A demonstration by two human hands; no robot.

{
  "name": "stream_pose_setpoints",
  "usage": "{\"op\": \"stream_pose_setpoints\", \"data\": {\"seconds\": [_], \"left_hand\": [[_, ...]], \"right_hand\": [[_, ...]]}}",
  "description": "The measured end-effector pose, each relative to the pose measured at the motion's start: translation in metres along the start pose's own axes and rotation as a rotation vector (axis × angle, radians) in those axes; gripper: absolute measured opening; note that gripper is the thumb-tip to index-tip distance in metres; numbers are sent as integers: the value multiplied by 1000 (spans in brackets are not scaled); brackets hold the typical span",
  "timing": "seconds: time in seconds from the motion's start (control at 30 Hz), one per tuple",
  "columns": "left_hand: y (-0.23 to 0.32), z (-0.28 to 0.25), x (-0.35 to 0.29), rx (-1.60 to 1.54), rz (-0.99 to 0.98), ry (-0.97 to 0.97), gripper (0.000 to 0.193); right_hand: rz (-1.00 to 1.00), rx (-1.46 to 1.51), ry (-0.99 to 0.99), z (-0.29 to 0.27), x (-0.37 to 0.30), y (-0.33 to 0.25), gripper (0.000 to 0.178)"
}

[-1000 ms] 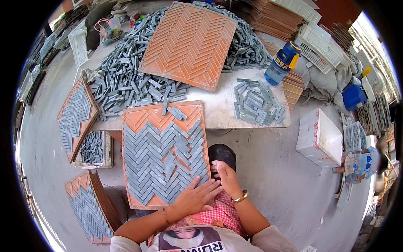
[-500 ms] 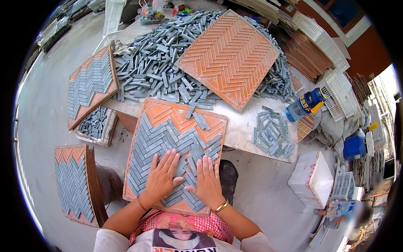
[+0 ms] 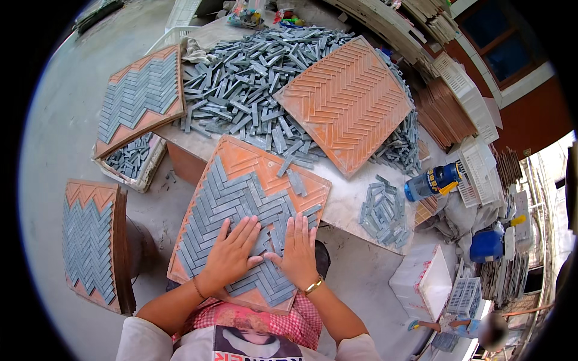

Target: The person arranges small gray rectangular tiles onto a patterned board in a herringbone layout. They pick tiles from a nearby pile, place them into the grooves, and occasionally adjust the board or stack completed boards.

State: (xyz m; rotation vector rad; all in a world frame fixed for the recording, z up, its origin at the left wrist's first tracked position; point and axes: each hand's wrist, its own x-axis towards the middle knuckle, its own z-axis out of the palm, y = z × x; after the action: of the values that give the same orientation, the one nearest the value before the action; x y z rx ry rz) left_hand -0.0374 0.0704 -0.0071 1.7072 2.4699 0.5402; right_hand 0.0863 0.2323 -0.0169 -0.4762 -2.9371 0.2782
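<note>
Well, from where I stand, the orange ridged board (image 3: pixel 244 157) sits over the worker's checked apron (image 3: pixel 306 317), its far side overlapping the near edge of the surface (image 3: pixel 346 207). Grey strips (image 3: pixel 223 198) fill most of it in a herringbone, with bare ridges toward 12 o'clock and a ragged, gappy patch between the palms.

The left hand (image 3: pixel 233 256) lies flat at the board's 6 o'clock, and the right hand (image 3: pixel 294 256) lies flat toward 4 o'clock. Neither grip is clamped on anything: the fingers stretch out straight and the thumbs point toward each other without meeting. I'd judge the step to be settling and squaring strips in their slots. The next move seems to call for light, level pressure, and for nudging the crooked pieces into line without lifting their neighbours. A loose strip (image 3: pixel 296 182) lies across the ridges at 1 o'clock.

Farther out at 12 o'clock spreads a big heap of strips (image 3: pixel 241 84), with an unfilled board (image 3: pixel 346 102) leaning on it toward 1 o'clock. A smaller cluster (image 3: pixel 383 210) lies at 2 o'clock, just beside a blue bottle (image 3: pixel 430 182). Filled boards stand at 10 o'clock (image 3: pixel 132 137) and 9 o'clock (image 3: pixel 90 191).
</note>
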Motion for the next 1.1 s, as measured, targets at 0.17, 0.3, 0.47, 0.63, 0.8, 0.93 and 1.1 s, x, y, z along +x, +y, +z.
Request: {"op": "stream_pose_setpoints", "data": {"seconds": [0.17,0.3,0.47,0.63,0.8,0.93,1.1], "left_hand": [[1,-1,4,5,12,23,73],[-1,1,1,22,3,22,73],[0,0,2,9,7,28,72],[-1,3,0,-12,4,27,71],[1,0,1,-21,3,23,70],[1,-2,1,-5,9,23,70],[0,2,2,-16,5,-2,71]], "right_hand": [[34,-51,30,-6,7,8,96],[-4,-38,-9,-2,5,-5,89],[-121,1,-7,-11,17,3,70],[-227,94,-100,-9,13,10,63],[-356,91,-137,-25,20,20,60],[-429,167,-110,-20,24,25,60],[-407,127,-118,-35,26,25,62]]}}
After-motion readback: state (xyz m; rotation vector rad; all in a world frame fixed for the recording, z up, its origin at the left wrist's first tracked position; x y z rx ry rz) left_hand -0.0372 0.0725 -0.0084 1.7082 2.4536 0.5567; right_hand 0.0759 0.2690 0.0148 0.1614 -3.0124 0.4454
